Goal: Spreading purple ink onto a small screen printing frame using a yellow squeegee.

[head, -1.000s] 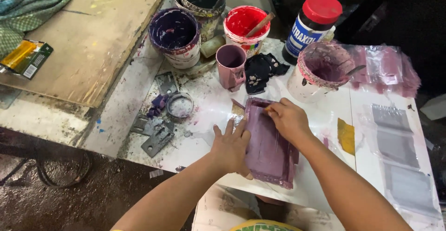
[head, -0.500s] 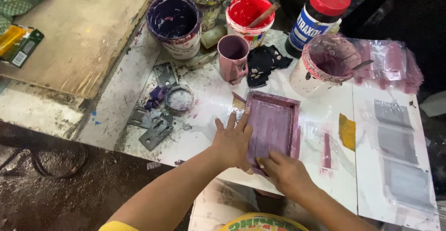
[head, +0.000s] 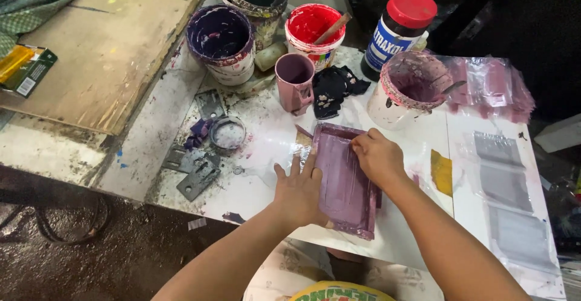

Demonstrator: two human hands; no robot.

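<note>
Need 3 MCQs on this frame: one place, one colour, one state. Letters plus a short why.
1. Where does the left hand rest?
A. on the left edge of the purple-stained rectangular screen frame
B. on the wooden board
C. inside a tub

2. What colour is the paint in the white plastic tub with a wooden stick?
A. green
B. red
C. yellow

3. How is the dark bottle with a red cap?
A. lying on its side
B. open, cap off
C. upright, capped

Answers: 1 A, its palm lies flat along that edge while the right hand presses near the frame's top; 2 B, the tub's inside is coated bright red; 3 C, it stands with the cap on top.
</note>
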